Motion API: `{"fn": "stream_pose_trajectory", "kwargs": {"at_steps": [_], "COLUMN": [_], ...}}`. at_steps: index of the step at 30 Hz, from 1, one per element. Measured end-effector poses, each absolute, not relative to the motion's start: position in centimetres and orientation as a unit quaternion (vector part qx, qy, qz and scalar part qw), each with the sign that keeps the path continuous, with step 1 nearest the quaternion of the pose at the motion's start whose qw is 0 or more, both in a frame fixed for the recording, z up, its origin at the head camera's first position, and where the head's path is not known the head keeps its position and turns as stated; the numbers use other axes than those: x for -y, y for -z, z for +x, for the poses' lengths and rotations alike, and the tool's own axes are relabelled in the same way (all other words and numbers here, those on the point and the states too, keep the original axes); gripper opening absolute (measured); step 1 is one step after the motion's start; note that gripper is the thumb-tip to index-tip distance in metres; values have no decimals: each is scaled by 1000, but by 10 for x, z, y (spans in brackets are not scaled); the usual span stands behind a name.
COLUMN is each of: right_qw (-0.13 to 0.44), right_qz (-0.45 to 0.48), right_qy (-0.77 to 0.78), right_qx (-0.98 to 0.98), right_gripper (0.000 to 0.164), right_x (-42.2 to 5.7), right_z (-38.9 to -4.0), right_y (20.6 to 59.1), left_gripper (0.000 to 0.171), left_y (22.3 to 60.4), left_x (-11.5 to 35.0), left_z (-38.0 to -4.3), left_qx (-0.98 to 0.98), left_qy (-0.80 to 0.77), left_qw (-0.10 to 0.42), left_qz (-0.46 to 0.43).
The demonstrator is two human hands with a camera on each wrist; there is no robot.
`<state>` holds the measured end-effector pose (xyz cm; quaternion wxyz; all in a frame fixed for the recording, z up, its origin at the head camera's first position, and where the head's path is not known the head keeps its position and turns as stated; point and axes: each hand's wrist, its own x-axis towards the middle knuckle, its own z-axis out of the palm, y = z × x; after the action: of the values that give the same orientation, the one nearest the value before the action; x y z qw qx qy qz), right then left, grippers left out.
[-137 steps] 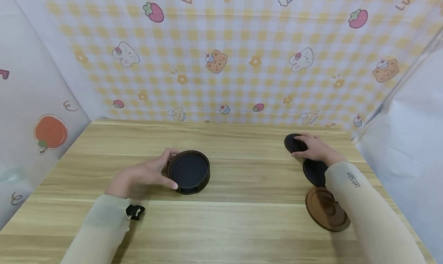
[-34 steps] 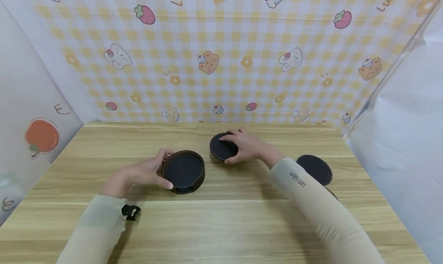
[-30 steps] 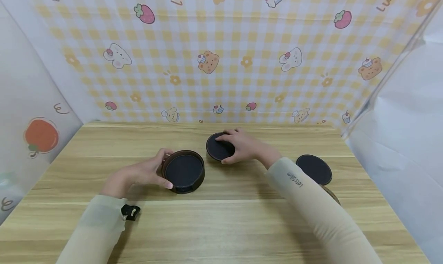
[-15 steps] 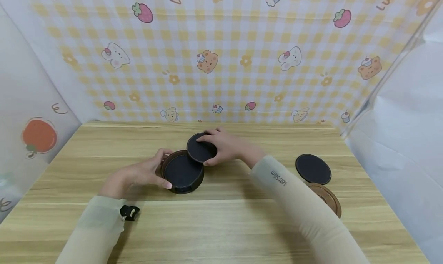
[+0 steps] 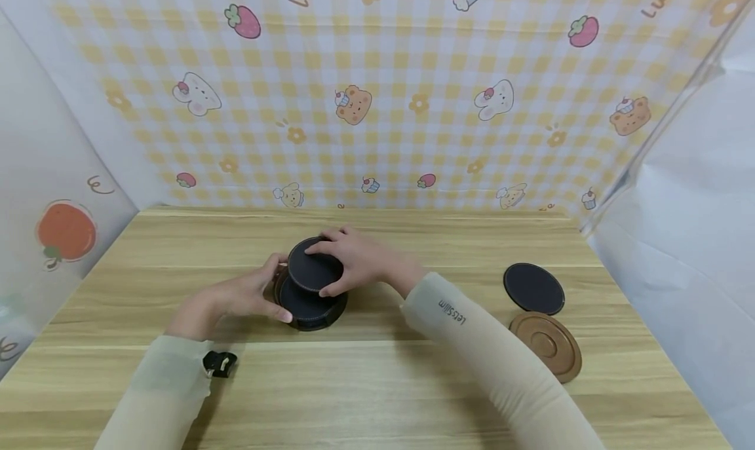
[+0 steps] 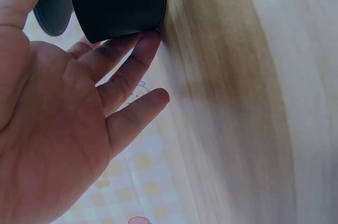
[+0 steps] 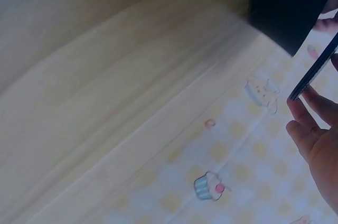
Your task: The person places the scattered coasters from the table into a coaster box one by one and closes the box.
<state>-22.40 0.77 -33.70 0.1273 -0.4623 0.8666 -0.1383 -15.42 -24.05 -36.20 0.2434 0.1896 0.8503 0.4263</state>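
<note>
My left hand (image 5: 250, 296) holds the round dark leather coaster holder (image 5: 337, 314) from its left side, thumb at the front and fingers behind. A black coaster lies inside, partly covered. Over the holder, my right hand (image 5: 364, 260) pinches a round black coaster (image 5: 312, 268) by its edge. In the right wrist view this coaster (image 7: 315, 71) appears edge-on, apart from the holder (image 7: 290, 10). The left wrist view shows fingers (image 6: 145, 49) against the holder's wall (image 6: 119, 2), with the little finger free of it.
On the right of the wooden table (image 5: 377, 391) lies another black coaster (image 5: 534, 288). Nearer the front, a brown round wooden disc with a ringed centre (image 5: 545, 345) lies close to it. A checked cloth (image 5: 389, 129) hangs behind the table.
My right hand has carried the coaster leftward from the table's right side to above the holder. The brown disc has come out from behind the right sleeve. My left hand keeps its hold.
</note>
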Motion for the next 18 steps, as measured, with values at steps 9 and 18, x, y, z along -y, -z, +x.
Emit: {"fn": "stream_pose_trajectory", "kwargs": {"at_steps": [9,18], "right_qw": [121,119], "right_qz": [-486,-483], "right_qy": [127,113], "right_qx": [-856,-860], "right_gripper": [77,77], "right_x": [7,9], "right_z": [-214,-209], "right_y": [343,349], "left_gripper": [91,94], "left_y": [364,365], "left_x": [240,242], "left_z": [-153,-154], "left_qx": [-841,-843], "left_qy": [-443,-438], "left_qw": [240,228], "left_qz": [198,214]}}
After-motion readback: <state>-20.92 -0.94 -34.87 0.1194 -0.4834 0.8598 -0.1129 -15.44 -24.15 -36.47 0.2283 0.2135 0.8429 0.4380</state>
